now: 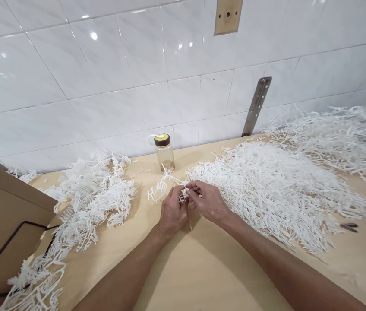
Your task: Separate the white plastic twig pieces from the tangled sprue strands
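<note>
My left hand (172,212) and my right hand (209,199) meet over the middle of the table, fingers closed and pinching. Between them they hold a white branched sprig (159,186), thin and plastic-looking; its curly end sticks out to the upper left of my left hand. The fingers hide the part being gripped. Close by my right hand spreads a large pile of loose white branched pieces (267,194). To the left lies a heap of fluffier, curled white sprigs (95,190), apart from my left hand.
A clear jar (165,156) with a dark and yellow-green lid stands behind my hands near the tiled wall (121,95). A perforated metal strip (257,106) leans there. A cardboard box (4,224) is at the left; a small dark tool (349,226) lies right. More white strands (341,134) fill the back right.
</note>
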Motion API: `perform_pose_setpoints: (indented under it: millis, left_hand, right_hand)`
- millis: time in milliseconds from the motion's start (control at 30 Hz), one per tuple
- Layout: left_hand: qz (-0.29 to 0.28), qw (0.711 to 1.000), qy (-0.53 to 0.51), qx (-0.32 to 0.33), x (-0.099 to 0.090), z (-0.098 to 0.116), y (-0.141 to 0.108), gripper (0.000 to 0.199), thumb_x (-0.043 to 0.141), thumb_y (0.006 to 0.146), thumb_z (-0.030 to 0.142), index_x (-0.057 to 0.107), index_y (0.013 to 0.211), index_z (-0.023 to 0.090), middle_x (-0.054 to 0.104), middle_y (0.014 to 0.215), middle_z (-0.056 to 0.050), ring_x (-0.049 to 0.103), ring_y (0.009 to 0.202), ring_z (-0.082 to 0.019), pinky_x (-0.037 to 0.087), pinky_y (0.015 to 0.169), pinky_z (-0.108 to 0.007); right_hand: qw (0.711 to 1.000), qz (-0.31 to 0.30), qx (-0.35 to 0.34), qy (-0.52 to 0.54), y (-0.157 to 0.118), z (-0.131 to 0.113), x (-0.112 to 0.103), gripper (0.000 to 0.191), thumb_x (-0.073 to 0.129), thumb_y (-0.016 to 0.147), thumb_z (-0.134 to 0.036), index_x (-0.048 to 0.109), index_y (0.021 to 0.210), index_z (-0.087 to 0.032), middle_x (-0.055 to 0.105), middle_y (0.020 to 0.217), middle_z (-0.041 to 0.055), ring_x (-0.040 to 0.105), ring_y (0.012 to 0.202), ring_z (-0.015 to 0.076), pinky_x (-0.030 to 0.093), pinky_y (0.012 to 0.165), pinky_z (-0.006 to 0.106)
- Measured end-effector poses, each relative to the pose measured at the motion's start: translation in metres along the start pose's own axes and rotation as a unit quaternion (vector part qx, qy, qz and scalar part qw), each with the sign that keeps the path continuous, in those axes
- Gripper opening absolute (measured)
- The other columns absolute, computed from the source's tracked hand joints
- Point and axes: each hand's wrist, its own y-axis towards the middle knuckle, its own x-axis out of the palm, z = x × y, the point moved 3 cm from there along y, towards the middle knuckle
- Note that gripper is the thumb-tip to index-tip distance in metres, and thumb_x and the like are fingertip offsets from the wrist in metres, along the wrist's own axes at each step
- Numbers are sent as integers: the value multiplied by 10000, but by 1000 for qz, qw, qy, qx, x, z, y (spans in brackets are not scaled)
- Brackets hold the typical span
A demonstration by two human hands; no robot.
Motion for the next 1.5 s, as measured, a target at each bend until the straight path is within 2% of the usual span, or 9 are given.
perform_pose_setpoints:
  millis: [433, 567, 733, 900, 967, 1067, 1200, 1400, 1500]
  left_hand:
    - [17, 996, 51, 64, 4, 6, -5, 515, 436, 801, 1, 446, 1277, 198, 600, 1003, -71, 621, 846, -174, 527, 684, -277]
    - [-2, 994, 58, 97, 2, 17, -5, 658, 412, 777, -28, 379, 1398, 189, 549, 1194, -131, 585, 1078, -213, 543, 858, -339]
    - [121, 971, 116, 171, -21, 23, 6, 540, 446, 855, 43, 450, 1371, 198, 525, 1239, -157, 517, 1206, -256, 457, 1025, -444]
    - [167, 956, 210, 117, -38, -1, 26, 542, 562, 884, 238, 431, 1399, 130, 374, 1470, -225, 360, 1357, -343, 358, 1081, -535]
    - [151, 957, 229, 89, -37, -16, 29, 485, 573, 886, 270, 497, 1336, 106, 486, 1388, -225, 426, 1296, -340, 395, 1037, -523]
    - [113, 964, 233, 56, -31, -31, 28, 217, 537, 917, 274, 652, 1048, 145, 690, 976, -126, 596, 966, -268, 489, 860, -435]
    - [131, 968, 206, 59, -32, -26, 26, 228, 520, 935, 280, 647, 778, 174, 626, 718, -56, 565, 736, -194, 482, 738, -338]
    - [165, 986, 21, 6, -31, 3, 19, 207, 543, 940, 336, 662, 894, 173, 670, 757, -22, 591, 635, -111, 499, 640, -238]
    - [136, 990, -41, -13, -21, 11, 13, 249, 513, 956, 351, 699, 987, 188, 727, 918, -62, 673, 799, -150, 558, 734, -276]
  right_hand:
    - [990, -23, 30, 134, 5, -4, 4, 153, 650, 779, -247, 590, 904, -183, 647, 807, 22, 677, 729, 172, 608, 510, 264]
    - [997, 44, -44, 40, 7, -6, -5, 74, 585, 840, -245, 603, 878, -184, 642, 788, 17, 645, 666, 144, 602, 530, 265]
    - [978, 91, -168, -85, 8, -5, -17, 111, 529, 891, -203, 639, 901, -196, 680, 852, 42, 656, 687, 153, 588, 614, 293]
    - [960, 113, -228, -114, 4, -9, -17, 131, 530, 913, -195, 660, 898, -204, 695, 868, 48, 665, 739, 162, 567, 668, 296]
    - [958, 124, -235, -105, 2, -10, -17, 134, 532, 920, -208, 665, 902, -209, 694, 863, 44, 663, 720, 157, 563, 646, 290]
    - [959, 141, -231, -87, 1, -9, -18, 135, 545, 924, -246, 675, 909, -214, 700, 880, 45, 670, 709, 155, 571, 643, 290]
    - [972, 152, -179, -32, 4, -4, -17, 149, 594, 897, -310, 699, 897, -204, 718, 896, 52, 699, 697, 164, 599, 672, 303]
    - [986, 122, -37, 110, 6, 7, 6, 224, 655, 834, -395, 725, 890, -189, 729, 725, 28, 733, 668, 205, 625, 666, 330]
    - [985, 102, -28, 139, 3, 5, 16, 264, 631, 851, -437, 732, 916, -201, 741, 778, 29, 736, 726, 209, 633, 739, 366]
